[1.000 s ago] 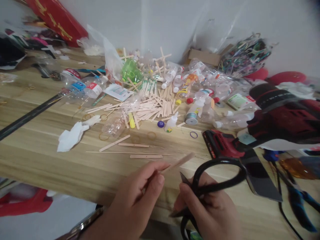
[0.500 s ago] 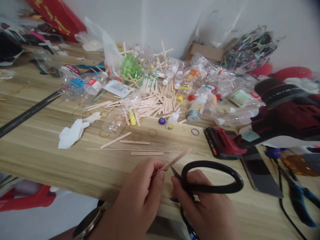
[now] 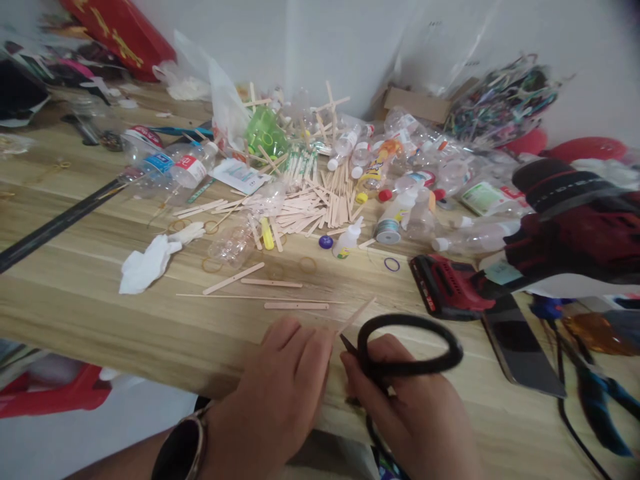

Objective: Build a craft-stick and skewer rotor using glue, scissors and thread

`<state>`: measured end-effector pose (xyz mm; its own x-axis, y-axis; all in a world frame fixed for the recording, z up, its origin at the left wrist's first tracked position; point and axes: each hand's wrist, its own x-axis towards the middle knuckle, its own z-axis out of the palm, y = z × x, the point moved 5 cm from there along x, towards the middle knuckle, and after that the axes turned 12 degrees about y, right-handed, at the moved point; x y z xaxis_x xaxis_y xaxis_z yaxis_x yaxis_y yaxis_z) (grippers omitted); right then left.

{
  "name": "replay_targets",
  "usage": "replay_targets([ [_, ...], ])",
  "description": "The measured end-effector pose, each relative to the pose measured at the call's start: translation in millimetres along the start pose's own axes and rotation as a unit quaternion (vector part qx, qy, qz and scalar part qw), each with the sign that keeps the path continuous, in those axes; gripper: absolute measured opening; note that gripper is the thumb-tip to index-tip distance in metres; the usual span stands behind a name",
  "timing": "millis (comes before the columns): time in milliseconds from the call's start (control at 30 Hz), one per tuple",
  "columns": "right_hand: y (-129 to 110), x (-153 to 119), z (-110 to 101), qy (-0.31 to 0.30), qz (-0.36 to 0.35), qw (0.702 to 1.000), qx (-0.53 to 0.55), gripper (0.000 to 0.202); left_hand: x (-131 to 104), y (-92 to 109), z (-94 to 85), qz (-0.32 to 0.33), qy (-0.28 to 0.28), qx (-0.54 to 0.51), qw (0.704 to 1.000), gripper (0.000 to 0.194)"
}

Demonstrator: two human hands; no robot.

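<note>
My left hand (image 3: pixel 287 383), with a watch on its wrist, is closed near the table's front edge. From its fingers a thin wooden craft stick (image 3: pixel 357 315) points up and to the right; the lower part is hidden by the hand. My right hand (image 3: pixel 407 407) grips a pair of black-handled scissors (image 3: pixel 410 343), whose dark tip lies beside the stick. Just beyond the hands lie drilled craft sticks (image 3: pixel 296 307) and a long thin wooden skewer (image 3: pixel 255 298).
Behind sits a heap of craft sticks (image 3: pixel 305 213), plastic bottles (image 3: pixel 190 170) and a small glue bottle (image 3: pixel 347 240). On the right are a red-black power drill (image 3: pixel 450 287), a phone (image 3: pixel 523 347) and pliers (image 3: pixel 600 400). A crumpled white tissue (image 3: pixel 147 265) lies left.
My left hand has rolled over, its back now upward and its thumb out of sight. Less of the craft stick shows, and it sits lower. The scissors' handle has shifted slightly left.
</note>
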<state>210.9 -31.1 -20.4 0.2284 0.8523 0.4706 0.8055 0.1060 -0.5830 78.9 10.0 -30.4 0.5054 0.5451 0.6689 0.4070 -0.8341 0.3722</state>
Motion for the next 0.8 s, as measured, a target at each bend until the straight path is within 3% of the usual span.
replay_targets([
  [33,3,-1,3,-0.040,0.080,0.995,0.052,0.029,0,1,0.5,0.029,0.003,0.016,0.999,0.026],
  [100,8,-6,10,-0.110,0.233,0.951,0.171,0.029,1,3,0.2,0.073,0.018,0.029,0.997,0.025],
  [200,9,-16,22,-0.158,0.395,0.845,0.324,0.041,6,1,-1.3,0.109,0.044,0.025,0.993,0.024],
  [300,7,-23,35,-0.181,0.490,0.734,0.434,0.056,10,-3,1.2,0.128,0.045,0.025,0.990,0.026],
  [333,6,-24,38,-0.178,0.503,0.715,0.451,0.059,11,-4,2.6,0.126,0.041,0.021,0.991,0.026],
  [367,7,-24,39,-0.169,0.508,0.715,0.450,0.058,11,-5,4.1,0.116,0.034,0.012,0.993,0.026],
  [400,9,-23,39,-0.153,0.503,0.735,0.428,0.055,11,-7,5.2,0.099,0.029,-0.002,0.995,0.026],
  [433,12,-22,37,-0.130,0.485,0.775,0.384,0.050,11,-7,6.3,0.074,0.020,-0.017,0.997,0.025],
  [500,17,-14,27,-0.066,0.382,0.888,0.248,0.039,11,-9,7.9,0.011,-0.006,-0.035,0.999,0.023],
  [567,11,-2,13,0.011,0.178,0.980,0.091,0.029,10,-9,7.8,-0.037,-0.036,-0.029,0.998,0.024],
  [600,5,1,8,0.035,0.057,0.998,0.022,0.026,10,-9,7.3,-0.051,-0.053,-0.020,0.997,0.025],
  [633,-2,3,5,0.047,-0.062,0.996,-0.036,0.025,9,-8,6.4,-0.058,-0.066,-0.010,0.996,0.026],
  [700,-11,3,4,0.031,-0.239,0.964,-0.111,0.028,9,-7,5.3,-0.058,-0.087,0.003,0.995,0.028],
  [767,-12,3,6,0.011,-0.309,0.941,-0.137,0.033,8,-6,6.2,-0.052,-0.105,0.018,0.993,0.030],
  [800,-11,5,5,0.009,-0.295,0.947,-0.128,0.033,7,-5,6.9,-0.046,-0.108,0.033,0.993,0.031],
])
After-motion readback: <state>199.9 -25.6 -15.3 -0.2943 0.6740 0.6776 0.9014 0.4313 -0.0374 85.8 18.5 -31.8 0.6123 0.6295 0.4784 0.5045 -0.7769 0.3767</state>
